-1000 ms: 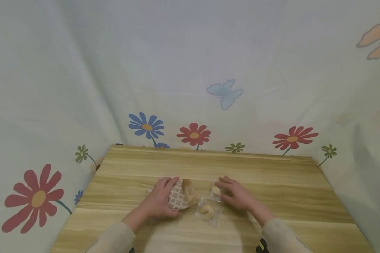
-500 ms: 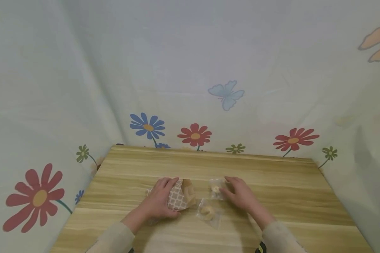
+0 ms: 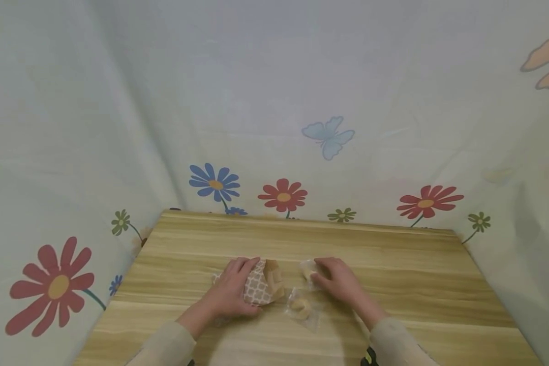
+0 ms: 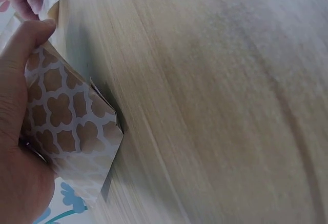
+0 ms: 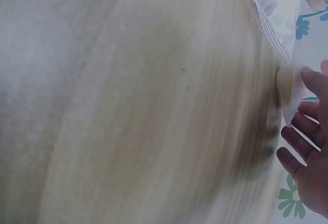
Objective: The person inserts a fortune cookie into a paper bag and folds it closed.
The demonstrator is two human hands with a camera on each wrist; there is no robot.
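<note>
My left hand [image 3: 233,290] grips a brown paper bag [image 3: 257,284] with a white lattice pattern, lying on the table with its mouth towards the right. In the left wrist view the thumb lies along the edge of this bag [image 4: 66,116]. My right hand [image 3: 340,282] is at a small clear packet [image 3: 306,269] holding a pale cookie, thumb and fingers on either side of its edge. The right wrist view shows these fingers spread, with the packet [image 5: 285,88] by the thumb. Nearer me lies a second clear packet [image 3: 313,317] with a folded fortune cookie [image 3: 300,307].
The wooden table [image 3: 393,264] reaches back to a pale curtain [image 3: 256,76] printed with flowers and butterflies, which also hangs at both sides. A bit of clear plastic [image 3: 221,321] shows beside my left wrist.
My right hand drew back a little to the right, then came left again over the far packet, which has shifted slightly left. The left hand and paper bag have stayed put.
</note>
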